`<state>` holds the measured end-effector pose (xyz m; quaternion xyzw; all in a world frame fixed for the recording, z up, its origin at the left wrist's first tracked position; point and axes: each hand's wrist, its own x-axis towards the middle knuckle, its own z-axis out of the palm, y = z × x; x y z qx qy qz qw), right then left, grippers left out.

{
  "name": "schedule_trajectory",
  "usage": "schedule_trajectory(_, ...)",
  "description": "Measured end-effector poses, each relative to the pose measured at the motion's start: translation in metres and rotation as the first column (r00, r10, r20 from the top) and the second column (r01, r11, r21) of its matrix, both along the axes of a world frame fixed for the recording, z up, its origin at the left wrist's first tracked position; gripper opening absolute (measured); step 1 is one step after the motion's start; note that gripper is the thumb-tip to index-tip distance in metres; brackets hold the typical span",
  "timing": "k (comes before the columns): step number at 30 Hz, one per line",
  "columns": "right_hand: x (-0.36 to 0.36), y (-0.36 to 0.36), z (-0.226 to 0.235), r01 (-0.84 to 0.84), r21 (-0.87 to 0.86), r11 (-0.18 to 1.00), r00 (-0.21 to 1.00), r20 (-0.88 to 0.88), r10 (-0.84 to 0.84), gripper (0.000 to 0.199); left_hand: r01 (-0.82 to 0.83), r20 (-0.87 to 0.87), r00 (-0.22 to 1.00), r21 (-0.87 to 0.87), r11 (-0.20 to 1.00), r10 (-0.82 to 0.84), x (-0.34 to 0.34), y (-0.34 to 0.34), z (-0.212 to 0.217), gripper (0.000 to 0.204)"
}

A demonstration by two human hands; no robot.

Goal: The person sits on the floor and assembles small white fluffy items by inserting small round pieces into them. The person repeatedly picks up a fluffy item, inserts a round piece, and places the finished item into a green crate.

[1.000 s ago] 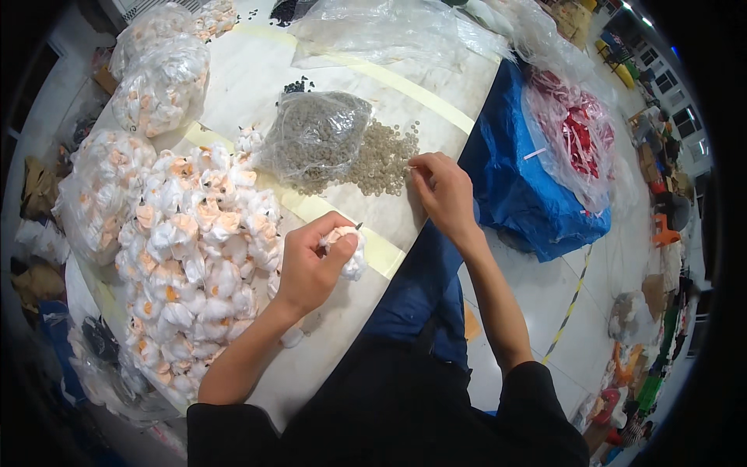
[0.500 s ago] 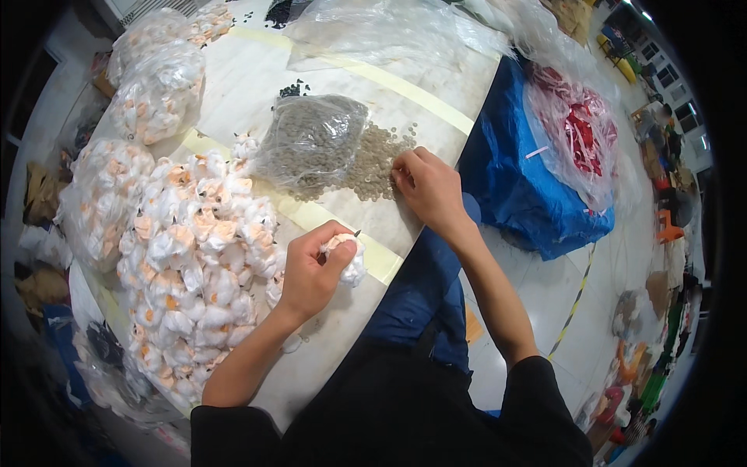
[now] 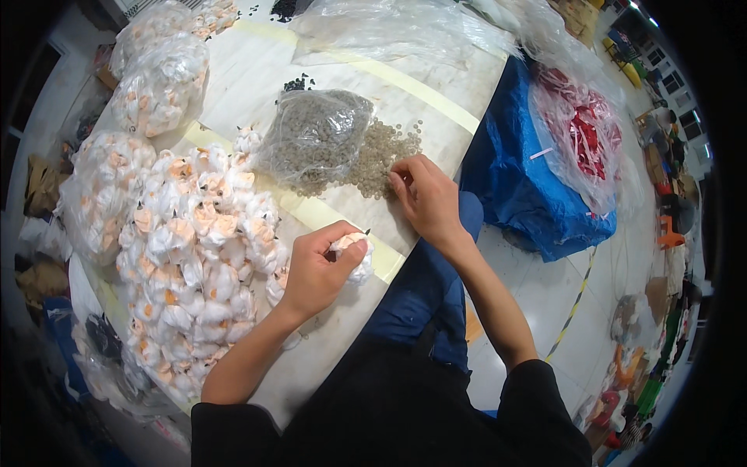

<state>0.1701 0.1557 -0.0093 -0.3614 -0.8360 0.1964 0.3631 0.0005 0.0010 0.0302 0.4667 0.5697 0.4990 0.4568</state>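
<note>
My left hand (image 3: 323,268) is closed round a white and peach artificial flower head (image 3: 359,268), whose short dark tip points up between thumb and fingers. My right hand (image 3: 426,198) is at the right edge of a spread of small translucent grey-brown discs (image 3: 381,152). Its thumb and fingers are curled together; whatever they hold, if anything, is hidden. A clear plastic bag full of the same discs (image 3: 317,132) lies beside the spread. Left of my left hand, many similar flower heads (image 3: 202,272) form a large heap on the marble-patterned table (image 3: 334,342).
Clear bags stuffed with flower heads (image 3: 163,86) line the table's far left. Small black pieces (image 3: 296,82) lie behind the disc bag, and clear plastic sheeting (image 3: 405,31) covers the far edge. A blue-wrapped bundle (image 3: 498,163) with red contents stands to the right of the table.
My right hand has shifted slightly left along the edge of the discs. My left hand keeps its hold on the flower head, almost in place. The view has shifted a little.
</note>
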Motion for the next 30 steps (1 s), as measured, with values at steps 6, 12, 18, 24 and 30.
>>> schedule_trajectory(6, 0.007, -0.015, 0.011, -0.116, -0.195, 0.974, 0.978, -0.193, 0.078, 0.013, 0.005, 0.056, 0.998, -0.037, 0.999, -0.003, 0.0, -0.002, 0.003, 0.02)
schedule_trajectory(12, 0.01, -0.042, 0.029, -0.212, -0.282, 0.936, 0.956, -0.259, 0.139, 0.013, -0.045, 0.024, 0.999, -0.009, 0.999, 0.045, 0.001, -0.002, -0.005, 0.019)
schedule_trajectory(18, 0.009, -0.054, 0.036, -0.252, -0.25, 0.935, 0.948, -0.257, 0.187, 0.011, -0.064, 0.018, 0.998, 0.008, 0.998, 0.064, 0.001, -0.004, -0.014, 0.02)
schedule_trajectory(24, 0.0, -0.025, 0.034, -0.095, -0.105, 0.99, 0.98, -0.184, 0.074, 0.014, -0.1, 0.0, 0.995, 0.021, 0.995, 0.1, 0.001, -0.003, -0.012, 0.02)
schedule_trajectory(30, -0.002, -0.026, 0.036, -0.204, -0.175, 0.963, 0.967, -0.191, 0.17, 0.023, -0.101, 0.024, 0.995, 0.023, 0.995, 0.101, 0.0, -0.004, -0.011, 0.018)
